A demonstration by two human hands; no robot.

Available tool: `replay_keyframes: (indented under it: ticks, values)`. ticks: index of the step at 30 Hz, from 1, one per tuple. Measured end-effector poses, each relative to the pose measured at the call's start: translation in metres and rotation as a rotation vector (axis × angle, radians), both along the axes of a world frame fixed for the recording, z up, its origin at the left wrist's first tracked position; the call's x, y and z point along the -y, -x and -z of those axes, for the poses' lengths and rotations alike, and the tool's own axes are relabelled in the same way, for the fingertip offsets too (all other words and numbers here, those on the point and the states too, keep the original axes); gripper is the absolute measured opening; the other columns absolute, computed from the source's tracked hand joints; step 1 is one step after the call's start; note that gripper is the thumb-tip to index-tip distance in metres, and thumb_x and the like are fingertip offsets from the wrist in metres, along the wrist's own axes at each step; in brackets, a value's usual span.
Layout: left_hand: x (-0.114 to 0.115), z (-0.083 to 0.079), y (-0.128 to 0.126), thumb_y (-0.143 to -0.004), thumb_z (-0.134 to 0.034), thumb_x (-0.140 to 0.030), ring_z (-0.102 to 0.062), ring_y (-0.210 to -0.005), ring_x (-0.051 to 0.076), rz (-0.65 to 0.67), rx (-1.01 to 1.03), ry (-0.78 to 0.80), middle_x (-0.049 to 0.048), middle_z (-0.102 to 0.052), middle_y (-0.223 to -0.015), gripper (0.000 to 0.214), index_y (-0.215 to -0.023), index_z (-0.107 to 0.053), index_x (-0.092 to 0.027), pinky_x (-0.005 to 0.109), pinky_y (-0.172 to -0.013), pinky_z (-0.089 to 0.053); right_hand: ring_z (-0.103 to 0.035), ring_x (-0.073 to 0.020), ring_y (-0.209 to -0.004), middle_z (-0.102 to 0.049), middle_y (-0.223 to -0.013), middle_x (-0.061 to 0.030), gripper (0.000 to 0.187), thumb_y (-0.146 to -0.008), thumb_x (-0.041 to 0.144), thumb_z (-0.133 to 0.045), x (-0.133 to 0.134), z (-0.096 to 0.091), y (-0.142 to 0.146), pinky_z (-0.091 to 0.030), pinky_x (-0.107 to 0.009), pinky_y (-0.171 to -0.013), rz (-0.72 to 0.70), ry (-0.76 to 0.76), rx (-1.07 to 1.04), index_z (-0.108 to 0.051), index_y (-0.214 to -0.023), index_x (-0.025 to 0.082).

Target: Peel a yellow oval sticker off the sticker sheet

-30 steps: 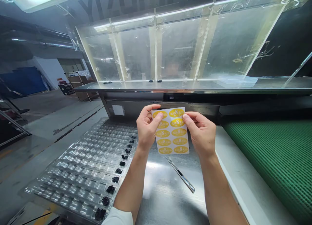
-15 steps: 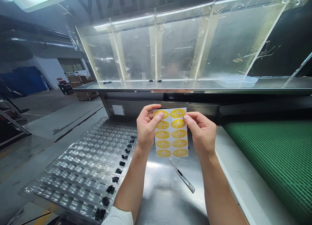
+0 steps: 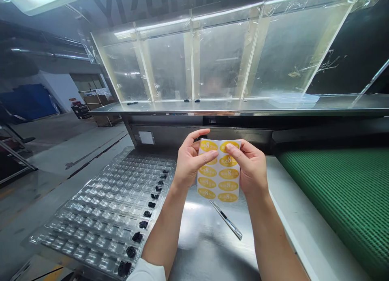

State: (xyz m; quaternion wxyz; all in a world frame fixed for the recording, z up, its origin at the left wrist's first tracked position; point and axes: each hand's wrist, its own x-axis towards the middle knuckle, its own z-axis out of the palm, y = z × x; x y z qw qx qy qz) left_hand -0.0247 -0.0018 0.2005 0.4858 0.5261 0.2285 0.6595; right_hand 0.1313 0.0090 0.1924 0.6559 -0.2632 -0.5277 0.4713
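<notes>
I hold a white sticker sheet (image 3: pixel 219 179) with two columns of yellow oval labels up in front of me, above a steel worktop (image 3: pixel 206 240). My left hand (image 3: pixel 191 161) pinches the sheet's upper left edge, thumb across a label. My right hand (image 3: pixel 249 167) grips the upper right edge, its thumb on the top right labels. Both hands are closed on the sheet, and it bends slightly between them.
A clear plastic blister tray (image 3: pixel 100 208) lies at the left, with several small black parts (image 3: pixel 142 224) along its right column. A metal pen-like tool (image 3: pixel 226 220) lies on the worktop under the sheet. A green conveyor belt (image 3: pixel 343 196) runs at the right. Clear panels (image 3: pixel 225 58) stand behind a steel shelf.
Both hands moved closer together and slightly right, with the sheet now lower, tilted and bowed. My left thumb slid further over the labels.
</notes>
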Motion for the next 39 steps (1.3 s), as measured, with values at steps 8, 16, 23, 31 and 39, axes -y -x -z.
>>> replay_keyframes:
  ticks: [8,16,23,31,39]
  values:
    - [0.003,-0.002,-0.006,-0.067,-0.097,-0.032,-0.075,-0.073,0.02,0.029,0.045,0.061,0.0014,-0.077,-0.089,0.093,-0.149,-0.052,-0.026,0.029,-0.069,-0.06,-0.065,-0.0213,-0.064,-0.068,-0.075,-0.0032,0.04,-0.08,0.055,-0.081,0.004,-0.004,0.002,-0.056,-0.033,-0.06,-0.072,0.072,0.0,-0.063,-0.083,0.02]
    - [0.007,-0.004,-0.005,-0.067,-0.096,-0.03,-0.072,-0.068,0.017,0.059,0.047,0.068,-0.0003,-0.075,-0.086,0.094,-0.149,-0.051,-0.025,0.027,-0.066,-0.058,-0.054,-0.0134,-0.056,-0.06,-0.069,0.0007,0.047,-0.07,0.05,-0.089,0.001,-0.004,0.009,-0.047,-0.024,-0.053,-0.185,0.181,-0.116,-0.054,-0.076,0.019]
    - [0.004,-0.002,-0.002,-0.068,-0.093,-0.03,-0.073,-0.07,0.019,0.099,0.047,0.073,0.0005,-0.076,-0.086,0.095,-0.151,-0.048,-0.027,0.029,-0.069,-0.059,-0.05,-0.0126,-0.054,-0.057,-0.068,0.0018,0.049,-0.071,0.051,-0.087,0.005,-0.005,0.013,-0.045,-0.023,-0.051,-0.223,0.189,-0.1,-0.049,-0.077,0.02]
    - [0.004,-0.002,-0.002,-0.072,-0.093,-0.03,-0.074,-0.071,0.02,0.065,0.038,0.035,0.0016,-0.077,-0.086,0.086,-0.147,-0.053,-0.027,0.03,-0.07,-0.06,-0.055,-0.0138,-0.059,-0.06,-0.071,0.0006,0.045,-0.075,0.049,-0.087,0.006,-0.001,0.015,-0.048,-0.024,-0.055,-0.204,0.186,-0.138,-0.054,-0.081,0.02]
    - [0.003,0.0,-0.002,-0.072,-0.094,-0.033,-0.075,-0.073,0.021,0.012,0.02,0.016,0.0037,-0.078,-0.091,0.085,-0.147,-0.054,-0.026,0.031,-0.07,-0.061,-0.06,-0.0151,-0.072,-0.064,-0.087,-0.0011,0.04,-0.077,0.046,-0.087,0.0,-0.001,0.017,-0.052,-0.025,-0.063,-0.066,0.055,-0.097,-0.062,-0.097,0.022]
